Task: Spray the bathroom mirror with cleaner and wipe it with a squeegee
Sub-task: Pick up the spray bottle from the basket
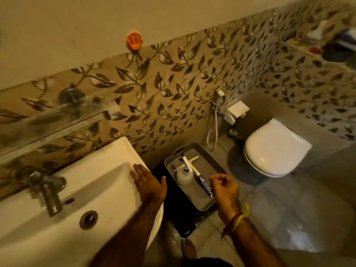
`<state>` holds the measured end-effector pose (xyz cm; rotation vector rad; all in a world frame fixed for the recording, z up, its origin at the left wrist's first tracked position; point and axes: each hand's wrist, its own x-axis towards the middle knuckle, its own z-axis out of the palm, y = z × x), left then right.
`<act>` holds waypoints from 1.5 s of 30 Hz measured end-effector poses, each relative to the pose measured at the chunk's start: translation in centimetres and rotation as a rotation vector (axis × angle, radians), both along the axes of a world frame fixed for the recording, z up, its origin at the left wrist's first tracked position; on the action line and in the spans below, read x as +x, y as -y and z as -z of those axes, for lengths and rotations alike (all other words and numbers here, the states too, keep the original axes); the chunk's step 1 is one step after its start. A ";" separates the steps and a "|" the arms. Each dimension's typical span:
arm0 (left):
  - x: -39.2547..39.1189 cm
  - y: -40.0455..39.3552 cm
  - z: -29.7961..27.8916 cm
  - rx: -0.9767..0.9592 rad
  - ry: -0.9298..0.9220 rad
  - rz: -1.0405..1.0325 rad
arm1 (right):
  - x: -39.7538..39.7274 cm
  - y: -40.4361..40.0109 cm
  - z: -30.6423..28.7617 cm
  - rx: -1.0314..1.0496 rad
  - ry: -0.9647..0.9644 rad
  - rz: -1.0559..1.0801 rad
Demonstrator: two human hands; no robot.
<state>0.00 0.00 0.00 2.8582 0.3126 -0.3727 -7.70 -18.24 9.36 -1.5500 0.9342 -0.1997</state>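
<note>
A grey tray (204, 206) stands on a dark stand beside the sink. In it lies a white spray bottle (183, 177). A squeegee (202, 182) with a white blade and a purple handle lies across the bottle. My right hand (224, 187) hovers over the tray's near right corner with its fingers curled at the end of the squeegee's handle; whether they grip it is unclear. My left hand (147, 183) rests flat on the right rim of the white sink (107, 151). No mirror is in view.
A metal tap (48, 191) stands on the sink's left side, and a glass shelf (57, 120) juts from the leaf-patterned tiles above. A closed white toilet (275, 149) stands at the right, a hose sprayer (219, 93) hangs on the wall, and the floor is wet.
</note>
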 end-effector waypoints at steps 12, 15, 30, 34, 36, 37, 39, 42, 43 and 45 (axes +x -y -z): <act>0.0 0.2 2.0 -0.194 0.243 -0.170 | 7.9 1.0 11.9 -0.102 -0.217 -0.145; 0.1 0.2 2.2 -0.199 0.233 -0.199 | 10.0 0.2 15.1 -0.101 -0.242 -0.172; 0.1 0.0 2.4 -0.294 0.298 -0.185 | 14.6 0.2 21.5 -0.189 -0.186 -0.533; 0.0 0.1 2.5 -0.294 0.315 -0.170 | 14.9 0.3 22.1 -0.252 -0.171 -0.610; -0.1 0.1 2.5 -0.297 0.320 -0.167 | 14.3 0.4 22.1 -0.250 -0.163 -0.585; -0.2 0.1 2.5 -0.302 0.319 -0.165 | 13.9 0.5 21.9 -0.233 -0.158 -0.554; -0.2 0.2 2.5 -0.303 0.317 -0.164 | 12.9 0.9 20.8 -0.200 -0.139 -0.492; 0.0 0.1 2.8 -0.283 0.308 -0.165 | 11.3 1.5 18.0 -0.212 -0.041 -0.501; 0.0 0.1 2.9 -0.278 0.303 -0.164 | 10.6 1.8 16.6 -0.208 0.008 -0.501; 0.2 0.1 2.9 -0.263 0.280 -0.175 | 9.6 2.3 13.3 -0.148 0.096 -0.459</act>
